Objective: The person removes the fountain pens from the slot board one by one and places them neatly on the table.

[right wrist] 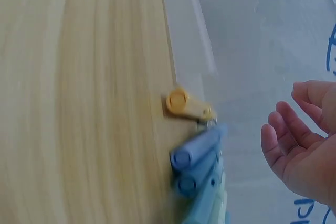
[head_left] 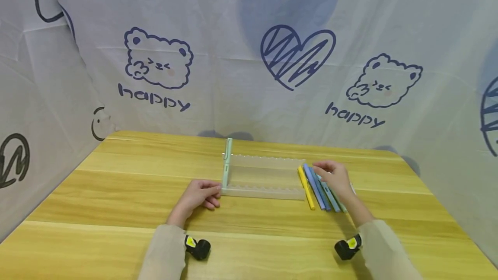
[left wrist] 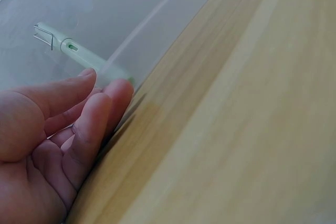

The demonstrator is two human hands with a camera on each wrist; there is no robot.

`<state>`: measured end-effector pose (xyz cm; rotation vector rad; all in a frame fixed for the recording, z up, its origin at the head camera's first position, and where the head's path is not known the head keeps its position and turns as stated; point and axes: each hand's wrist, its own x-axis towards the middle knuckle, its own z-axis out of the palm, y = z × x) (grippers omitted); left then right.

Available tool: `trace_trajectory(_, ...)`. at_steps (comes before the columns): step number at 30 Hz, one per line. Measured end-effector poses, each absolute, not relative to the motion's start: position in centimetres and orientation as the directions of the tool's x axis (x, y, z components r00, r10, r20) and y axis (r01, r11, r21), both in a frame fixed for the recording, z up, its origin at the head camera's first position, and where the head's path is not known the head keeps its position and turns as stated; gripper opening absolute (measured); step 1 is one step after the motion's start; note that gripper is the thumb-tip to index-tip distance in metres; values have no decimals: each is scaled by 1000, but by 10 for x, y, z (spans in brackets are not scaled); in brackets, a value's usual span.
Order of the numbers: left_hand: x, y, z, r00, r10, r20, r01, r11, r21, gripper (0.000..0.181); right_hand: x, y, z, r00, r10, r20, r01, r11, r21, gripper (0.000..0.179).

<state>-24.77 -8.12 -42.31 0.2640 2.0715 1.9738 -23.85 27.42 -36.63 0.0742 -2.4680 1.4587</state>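
Observation:
A clear pen rack with scalloped edges stands mid-table. One mint-green pen with a wire clip lies across its leftmost slot. At the rack's front left corner, my left hand pinches the edge with thumb and fingertips, close to the pen's lower end in the left wrist view. My right hand hovers over a bunch of pens right of the rack, fingers loosely bent and holding nothing. In that bunch are a yellow pen, a lavender-blue pen and several blue and green ones, partly hidden by the hand.
The wooden table ends at a pale cloth printed with bears and hearts, hanging behind and at the sides. Black wrist cameras sit on both sleeves.

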Motion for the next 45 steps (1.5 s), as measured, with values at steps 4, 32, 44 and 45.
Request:
trace_trajectory(4,-248,-82,-423,-948,311,-68,-53,54,997,32,-241,261,-367,-960,66,271,-211,467,-859,23)
trace_trajectory(32,-248,-82,-424,-952,295,-82,-71,49,996,31,-255,188,-373,-954,-53,295,-296,309,-904,21)
trace_trajectory(44,-247,-81,-423,-952,294,-86,-68,71,995,29,-255,144,-379,-950,-111,293,-310,190,-932,17)
trace_trajectory(45,-247,-81,-423,-952,295,-86,-69,70,995,29,-256,141,-379,-948,-118,296,-314,179,-933,17)
